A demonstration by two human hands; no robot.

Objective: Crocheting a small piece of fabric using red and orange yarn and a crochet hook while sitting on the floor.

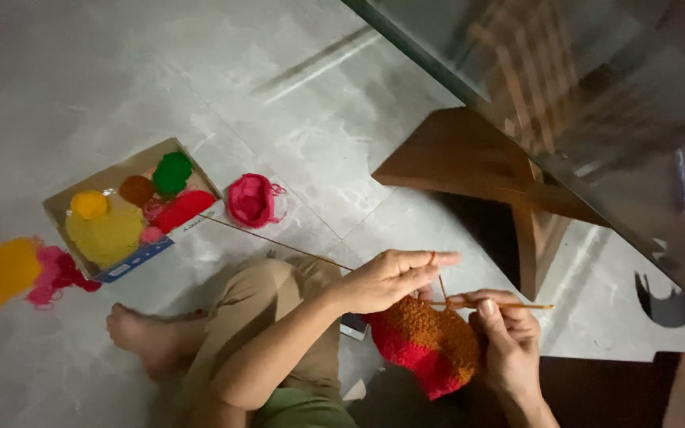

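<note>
My left hand [386, 279] is closed on one thin wooden knitting needle [279, 242], whose long end slants away up-left over the floor. My right hand [505, 337] grips a second needle [509, 305] lying almost level, its tip pointing right. Between and below the hands hangs a piece of knitting [430, 345], orange-brown on top and red along its lower edge. A strand of yarn loops over my left forefinger. My bent leg in tan trousers [263, 313] and my bare foot [140, 333] rest on the floor.
A shallow cardboard box [132, 208] with green, brown, yellow, red and pink yarn balls lies on the grey tiled floor. A pink yarn ball [251, 200] sits beside it; yellow and pink knitted pieces [17, 271] lie left. A glass-topped table with wooden legs [509, 182] stands right.
</note>
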